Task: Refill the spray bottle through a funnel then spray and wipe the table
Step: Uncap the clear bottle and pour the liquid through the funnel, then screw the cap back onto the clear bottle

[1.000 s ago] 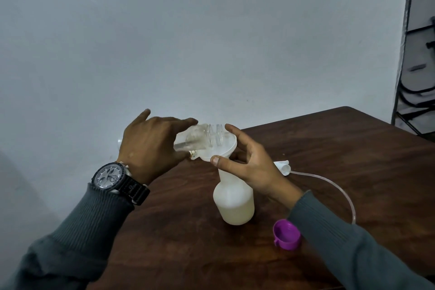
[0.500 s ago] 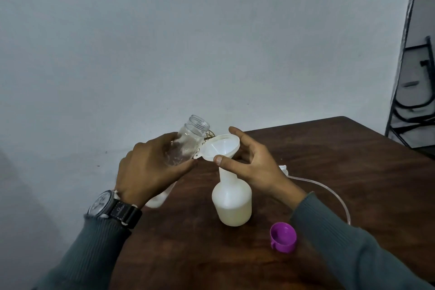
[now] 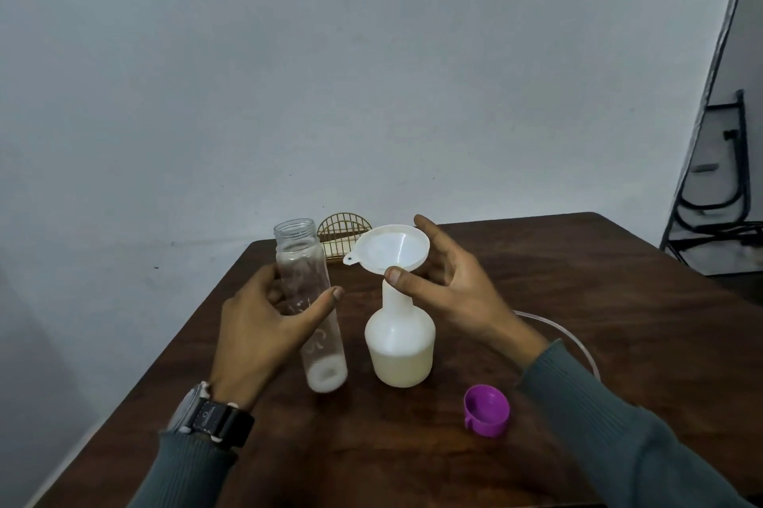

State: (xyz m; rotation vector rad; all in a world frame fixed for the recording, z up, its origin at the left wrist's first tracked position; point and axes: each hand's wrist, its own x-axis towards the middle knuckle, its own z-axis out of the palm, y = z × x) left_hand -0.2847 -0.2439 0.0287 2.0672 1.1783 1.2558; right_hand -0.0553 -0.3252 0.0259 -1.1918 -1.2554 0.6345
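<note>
A white spray bottle (image 3: 399,346) without its head stands on the dark wooden table (image 3: 598,301), partly filled with pale liquid. A white funnel (image 3: 390,248) sits in its neck. My right hand (image 3: 450,289) pinches the funnel's rim between thumb and fingers. A clear, empty bottle (image 3: 309,301) stands upright on the table just left of the spray bottle, and my left hand (image 3: 264,326) is wrapped around its middle.
A purple cap (image 3: 486,409) lies open side up near the front right. A thin clear tube (image 3: 574,342) curves behind my right wrist. A small gold wire rack (image 3: 340,233) stands at the table's far edge by the wall. A dark metal frame (image 3: 718,185) is at far right.
My left hand tipped the clear bottle back from over the funnel, brought it upright and lowered it onto the table. My right hand stayed on the funnel.
</note>
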